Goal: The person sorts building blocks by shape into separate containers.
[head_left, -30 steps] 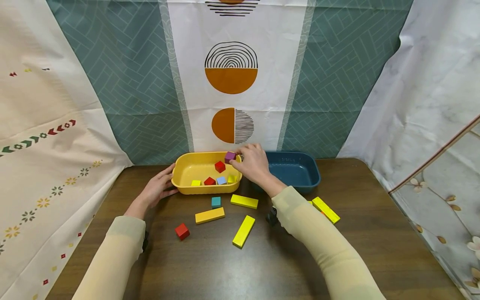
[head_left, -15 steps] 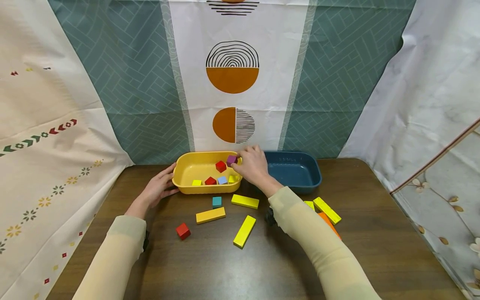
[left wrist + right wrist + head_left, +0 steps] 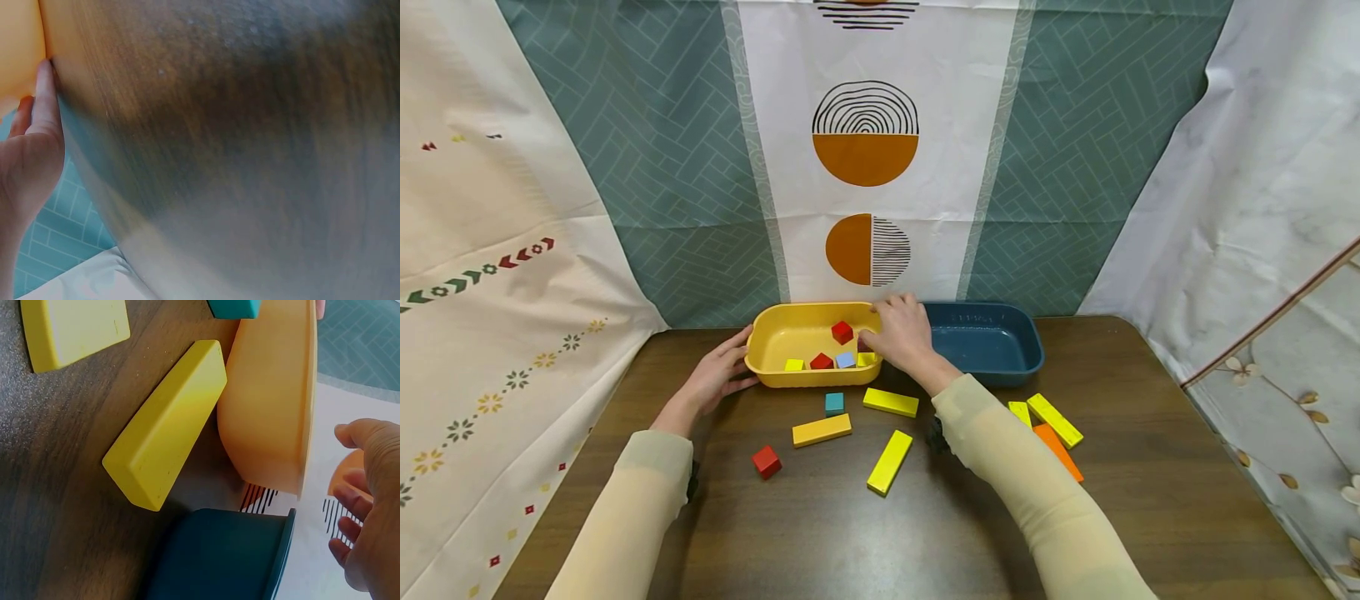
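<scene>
My left hand (image 3: 718, 375) rests against the left end of the yellow tray (image 3: 801, 380), its straight fingers touching the outer wall. In the left wrist view, the fingers (image 3: 46, 103) reach to that same wall. My right hand (image 3: 908, 335) is over the tray's right end. Beside its fingertips, low inside the tray, a purple cube (image 3: 862, 343) shows in part, the rest hidden by the hand. The right wrist view shows the thumb and fingers of the right hand (image 3: 369, 500) spread apart with nothing between them. Red cubes (image 3: 842, 332), a light blue cube (image 3: 846, 360) and yellow blocks (image 3: 793, 365) also lie in the tray.
A dark blue tray (image 3: 983, 375) stands right of the yellow one. In front lie a teal cube (image 3: 834, 404), a red cube (image 3: 767, 462), an orange-yellow block (image 3: 822, 430) and yellow blocks (image 3: 890, 463). Near the right sleeve are more yellow blocks (image 3: 1056, 419) and an orange block (image 3: 1058, 452).
My right hand has lowered the purple cube into the right end of the yellow tray, and its fingers have parted from it. The left hand stays at the tray's left end.
</scene>
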{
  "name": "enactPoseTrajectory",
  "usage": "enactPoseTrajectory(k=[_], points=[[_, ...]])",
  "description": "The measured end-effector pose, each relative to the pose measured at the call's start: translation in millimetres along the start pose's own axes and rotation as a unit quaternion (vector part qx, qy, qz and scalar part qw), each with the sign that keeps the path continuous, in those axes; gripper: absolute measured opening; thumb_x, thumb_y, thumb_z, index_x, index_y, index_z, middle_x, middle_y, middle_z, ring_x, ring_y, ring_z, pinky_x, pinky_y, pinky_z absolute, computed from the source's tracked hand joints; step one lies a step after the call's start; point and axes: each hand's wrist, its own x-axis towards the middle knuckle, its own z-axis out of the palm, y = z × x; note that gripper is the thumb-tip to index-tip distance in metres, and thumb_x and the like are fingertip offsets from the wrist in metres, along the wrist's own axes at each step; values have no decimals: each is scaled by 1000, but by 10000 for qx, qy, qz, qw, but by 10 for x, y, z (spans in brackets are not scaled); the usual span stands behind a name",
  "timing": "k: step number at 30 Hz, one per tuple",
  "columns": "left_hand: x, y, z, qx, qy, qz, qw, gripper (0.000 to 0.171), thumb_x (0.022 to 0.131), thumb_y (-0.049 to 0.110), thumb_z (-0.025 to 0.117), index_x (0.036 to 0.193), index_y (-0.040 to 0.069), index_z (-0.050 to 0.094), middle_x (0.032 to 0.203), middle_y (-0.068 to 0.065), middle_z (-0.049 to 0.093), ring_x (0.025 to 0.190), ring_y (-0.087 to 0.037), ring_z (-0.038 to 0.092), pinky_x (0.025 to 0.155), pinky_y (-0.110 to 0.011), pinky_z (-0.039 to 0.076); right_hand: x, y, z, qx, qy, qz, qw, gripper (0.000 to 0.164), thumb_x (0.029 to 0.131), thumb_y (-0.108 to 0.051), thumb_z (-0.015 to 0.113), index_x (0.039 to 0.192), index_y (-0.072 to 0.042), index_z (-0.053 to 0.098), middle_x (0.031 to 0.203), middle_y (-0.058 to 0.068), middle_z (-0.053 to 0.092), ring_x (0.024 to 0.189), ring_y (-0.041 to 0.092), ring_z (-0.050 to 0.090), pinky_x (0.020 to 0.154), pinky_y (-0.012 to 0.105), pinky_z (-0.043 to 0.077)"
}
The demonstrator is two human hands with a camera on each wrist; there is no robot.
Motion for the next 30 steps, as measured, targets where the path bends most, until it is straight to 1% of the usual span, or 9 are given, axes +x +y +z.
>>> enactPoseTrajectory(k=[2, 6, 12, 17, 22, 30], points=[[23, -27, -6, 53, 29, 12, 10000, 57, 113, 29, 36, 166, 30, 14, 171, -7, 11, 144, -41, 37, 107, -53, 43, -2, 2, -3, 24, 11, 6, 10000, 53, 92, -48, 72, 133, -16, 69, 130, 5, 62, 121, 28, 45, 102, 42, 41], [32, -33, -4, 94, 52, 25, 9999, 57, 113, 30, 37, 166, 31, 15, 171, -7, 13, 144, -40, 38, 106, -52, 45, -5, 6, -17, 191, 51, 27, 9998, 53, 91, -45, 74, 134, -15, 68, 133, 6, 61, 121, 29, 46, 103, 43, 41], [14, -18, 0, 65, 8, 19, 10000, 57, 113, 29, 36, 166, 31, 13, 171, -7, 11, 144, -40, 36, 108, -53, 42, -20, 6, -37, 437, 110, -5, 9990, 52, 91, -45, 75, 134, -16, 69, 134, 5, 61, 122, 28, 45, 103, 43, 41], [-40, 49, 38, -39, -7, -23, 10000, 58, 113, 25, 35, 166, 27, 12, 171, -7, 7, 146, -42, 33, 109, -56, 39, -55, -12, -72, 574, 253, -239, 9977, 49, 91, -42, 75, 133, -16, 70, 131, 4, 63, 121, 28, 46, 101, 42, 41], [-102, 131, 71, -106, -44, -40, 9999, 58, 113, 21, 35, 166, 23, 11, 171, -9, 7, 145, -44, 33, 110, -58, 38, -110, -51, -116, 708, 380, -540, 9953, 46, 92, -42, 73, 131, -17, 70, 128, 3, 64, 117, 26, 47, 98, 40, 43], [-108, 137, 78, -57, -91, 39, 9999, 58, 113, 21, 34, 166, 22, 10, 171, -11, 7, 145, -45, 33, 109, -57, 38, -217, -118, -134, 1199, 397, -954, 9874, 46, 92, -41, 76, 132, -20, 70, 129, 2, 63, 119, 24, 47, 97, 40, 44]])
